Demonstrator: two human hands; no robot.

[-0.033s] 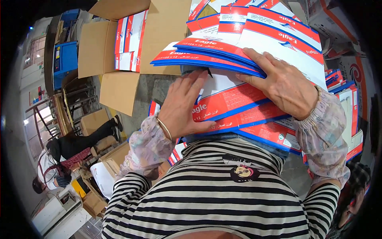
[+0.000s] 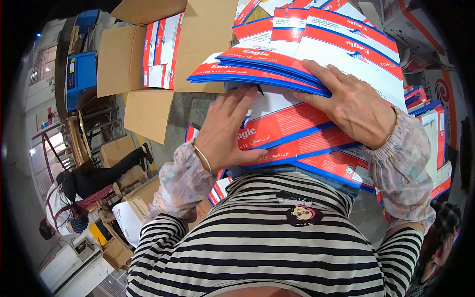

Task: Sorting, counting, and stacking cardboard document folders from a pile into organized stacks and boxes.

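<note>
Flattened red, white and blue cartons lie in overlapping layers in front of me. My right hand [image 2: 350,103] grips a fanned stack of flat cartons [image 2: 262,62] by its right end, fingers over the top and thumb under the blue edges. The stack's left end is raised. Below it, my left hand [image 2: 225,126] rests on the left end of a lower flat carton [image 2: 292,119], fingers stretched out and thumb apart. Its fingertips reach close under the raised stack. More flat cartons [image 2: 356,49] spread out beyond my right hand.
An open brown cardboard box [image 2: 203,44] at the far left contains similar cartons [image 2: 161,47]. More cartons [image 2: 438,143] stand at the right. A person [image 2: 74,198] is at the far left, near a blue crate [image 2: 84,72]. Another person's hand [image 2: 438,260] shows at the lower right.
My left hand has shifted very slightly to the left. My right hand and the stack it grips look the same.
</note>
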